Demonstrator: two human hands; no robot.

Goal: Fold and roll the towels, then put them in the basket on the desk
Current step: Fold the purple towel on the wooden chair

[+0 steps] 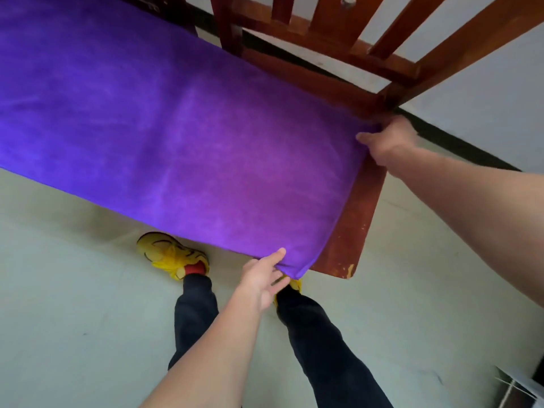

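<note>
Pale floor (73, 319) lies beneath a wooden chair (353, 225), whose seat carries our purple towel (176, 136) spread flat. Our left hand (262, 278) pinches its near corner, fingers clamped on cloth; our right hand (388, 139) grips the far corner likewise.

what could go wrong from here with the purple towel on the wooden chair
1. Much of the purple plush towel reaches past the red-brown wooden chair seat on the left, so it may sag toward the pale floor.
2. The left hand and right hand each hold only a corner; one may slip and skew the fold.
</note>
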